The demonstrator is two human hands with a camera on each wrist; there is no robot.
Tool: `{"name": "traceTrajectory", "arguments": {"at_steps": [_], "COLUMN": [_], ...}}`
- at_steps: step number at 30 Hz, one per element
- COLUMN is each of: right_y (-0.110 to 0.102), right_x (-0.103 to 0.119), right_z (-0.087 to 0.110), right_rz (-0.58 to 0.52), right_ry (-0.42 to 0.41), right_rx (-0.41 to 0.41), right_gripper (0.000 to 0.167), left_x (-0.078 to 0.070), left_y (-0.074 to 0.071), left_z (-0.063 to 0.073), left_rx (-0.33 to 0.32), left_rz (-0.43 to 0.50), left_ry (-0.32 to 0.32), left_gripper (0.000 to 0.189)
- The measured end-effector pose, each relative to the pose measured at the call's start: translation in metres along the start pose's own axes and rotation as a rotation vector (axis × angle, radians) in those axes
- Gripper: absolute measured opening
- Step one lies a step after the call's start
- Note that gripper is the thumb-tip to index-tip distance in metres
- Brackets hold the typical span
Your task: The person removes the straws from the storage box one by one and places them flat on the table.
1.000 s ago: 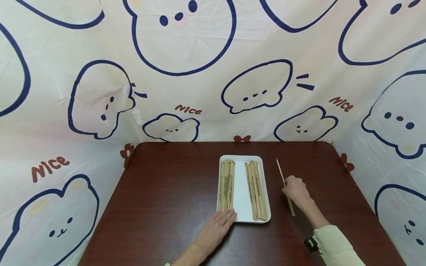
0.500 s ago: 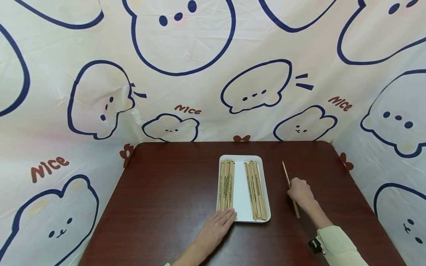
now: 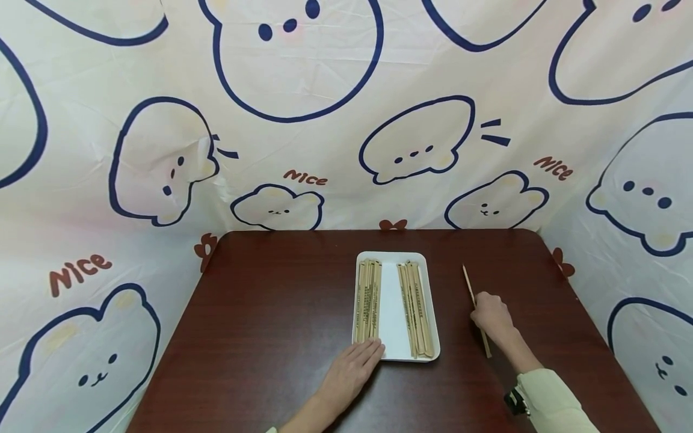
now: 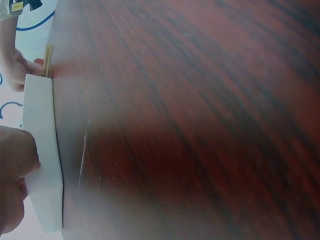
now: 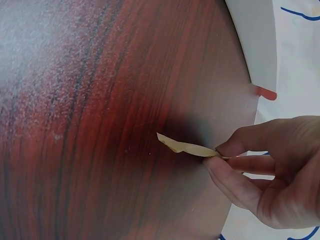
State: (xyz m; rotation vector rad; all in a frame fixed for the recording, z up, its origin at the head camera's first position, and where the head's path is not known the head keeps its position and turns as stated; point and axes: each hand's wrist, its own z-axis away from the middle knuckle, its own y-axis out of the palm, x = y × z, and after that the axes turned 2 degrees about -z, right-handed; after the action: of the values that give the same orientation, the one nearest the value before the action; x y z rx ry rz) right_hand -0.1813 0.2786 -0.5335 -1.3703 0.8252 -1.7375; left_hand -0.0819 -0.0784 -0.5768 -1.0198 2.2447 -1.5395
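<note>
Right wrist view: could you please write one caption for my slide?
The right hand pinches a slender tan packet over a reddish-brown, wood-grained table.

Pale cartoon-printed cloth walls [image 3: 325, 144] border 3 sides of a brown table [image 3: 260, 313].

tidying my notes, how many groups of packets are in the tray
2: left group along the left side of the tray, its near end at the left hand; right group along its right side. Some in each may be hidden.
</note>
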Motion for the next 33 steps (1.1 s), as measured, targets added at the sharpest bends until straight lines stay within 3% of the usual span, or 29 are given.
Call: {"name": "traceTrajectory", "arguments": {"at_steps": [3,11,29,33], "right_y": [-0.0009,0.0030,-0.0007,0.0003], "right_x": [0.0025,0.0040,0.0028,0.0016], "right_z": [0.0008,0.0021,0.0014,0.0006], "right_rz": [-0.009,-0.012,0.010,0.017], "right_ry": [-0.008,0.006,0.024,0.009], "right_rx": [-0.001,0.017,0.024,0.015], "right_gripper": [0.011,0.039,0.040,0.030], "left_x": [0.0007,0.0004,0.0002,-0.0001], "left_y": [0.0002,0.0004,0.0030,0.0023], "left_z": [0.0000,0.0001,-0.0004,0.0001], "left_rx": [0.003,0.004,-0.034,-0.030], "left_rz": [0.002,0.003,0.001,0.005], "left_ry": [0.001,0.001,-0.002,-0.005], "left_gripper": [0.046,0.046,0.043,0.043]}}
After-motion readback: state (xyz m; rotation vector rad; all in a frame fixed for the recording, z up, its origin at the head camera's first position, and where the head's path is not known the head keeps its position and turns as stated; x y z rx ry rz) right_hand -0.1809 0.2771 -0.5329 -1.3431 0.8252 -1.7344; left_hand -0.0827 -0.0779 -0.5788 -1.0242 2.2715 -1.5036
